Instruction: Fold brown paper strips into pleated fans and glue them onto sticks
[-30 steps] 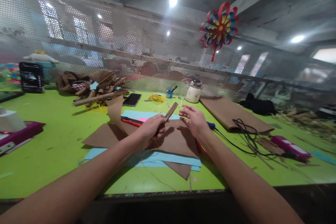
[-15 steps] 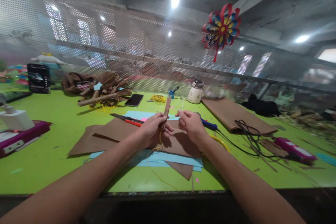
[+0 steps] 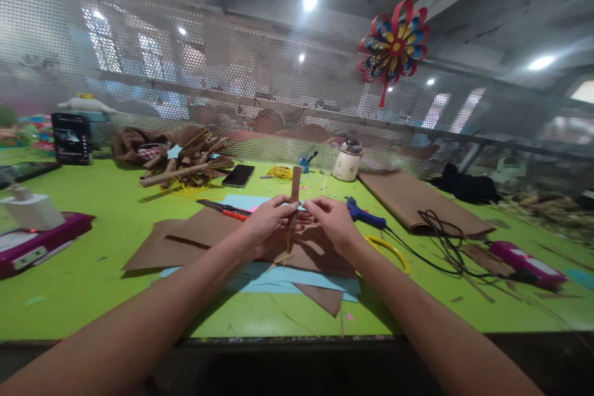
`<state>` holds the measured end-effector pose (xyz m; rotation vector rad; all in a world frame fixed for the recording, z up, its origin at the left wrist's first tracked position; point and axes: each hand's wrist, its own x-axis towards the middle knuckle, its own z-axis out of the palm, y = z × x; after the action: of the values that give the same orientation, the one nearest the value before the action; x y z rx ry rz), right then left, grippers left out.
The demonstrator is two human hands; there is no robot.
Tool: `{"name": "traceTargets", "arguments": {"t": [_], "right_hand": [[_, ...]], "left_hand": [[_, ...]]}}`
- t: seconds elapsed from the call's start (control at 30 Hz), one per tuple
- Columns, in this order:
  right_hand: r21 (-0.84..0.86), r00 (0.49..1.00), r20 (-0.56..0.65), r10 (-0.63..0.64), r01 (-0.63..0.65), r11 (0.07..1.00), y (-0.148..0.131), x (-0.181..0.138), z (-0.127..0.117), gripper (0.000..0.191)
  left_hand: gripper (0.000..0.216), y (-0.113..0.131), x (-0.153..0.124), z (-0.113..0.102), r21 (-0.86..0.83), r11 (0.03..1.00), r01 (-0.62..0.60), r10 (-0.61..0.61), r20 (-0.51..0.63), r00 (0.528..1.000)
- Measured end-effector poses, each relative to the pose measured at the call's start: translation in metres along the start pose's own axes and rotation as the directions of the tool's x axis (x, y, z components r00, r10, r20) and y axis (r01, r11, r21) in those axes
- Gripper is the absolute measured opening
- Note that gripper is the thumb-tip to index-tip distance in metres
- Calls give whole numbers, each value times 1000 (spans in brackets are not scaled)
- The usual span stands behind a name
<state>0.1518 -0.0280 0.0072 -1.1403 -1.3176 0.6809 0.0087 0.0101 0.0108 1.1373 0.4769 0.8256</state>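
My left hand (image 3: 269,223) is closed around a narrow brown paper roll (image 3: 296,183), which stands upright between thumb and fingers. Yellow string (image 3: 288,252) hangs from the roll's lower end and trails over the papers. Close beside the roll, my right hand (image 3: 336,219) has its thumb and forefinger pinched together. Whatever lies in that pinch is too small to make out. Below both hands lie brown paper sheets (image 3: 197,228) over light blue paper (image 3: 273,279). An orange-handled cutter (image 3: 234,214) rests left of the roll.
Right of my hands lie a blue glue gun (image 3: 369,216) with a black cord, a yellow ring (image 3: 392,250) and folded brown paper (image 3: 413,198). Farther back are a phone (image 3: 238,176), a bundle of brown rolls (image 3: 185,161) and a white jar (image 3: 347,164). Purple power strips (image 3: 529,262) flank the workspace.
My right hand has moved left, bringing its pinched fingers up to the roll. The roll, tilted before, is now nearly upright in my left hand. The view has shifted slightly.
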Motion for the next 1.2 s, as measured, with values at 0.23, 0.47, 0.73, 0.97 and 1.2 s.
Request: {"name": "traceTargets", "arguments": {"t": [0.23, 0.47, 0.73, 0.97, 1.2], "right_hand": [[-178, 984, -20, -176, 169, 969, -7, -4, 3, 19], [-91, 995, -26, -98, 95, 991, -2, -7, 6, 18], [-32, 1000, 15, -1, 2, 999, 3, -5, 7, 21], [-414, 976, -49, -212, 173, 893, 2, -5, 9, 26], [-212, 997, -4, -79, 76, 974, 8, 8, -8, 23]], "left_hand": [[10, -1, 1, 1, 7, 1000, -7, 7, -56, 998], [12, -6, 0, 4, 34, 999, -10, 11, -14, 1000], [15, -13, 4, 0, 49, 999, -20, 19, 23, 1000], [15, -17, 4, 3, 64, 997, -43, 43, 2, 999], [10, -14, 3, 2, 49, 999, -23, 24, -8, 1000]]}}
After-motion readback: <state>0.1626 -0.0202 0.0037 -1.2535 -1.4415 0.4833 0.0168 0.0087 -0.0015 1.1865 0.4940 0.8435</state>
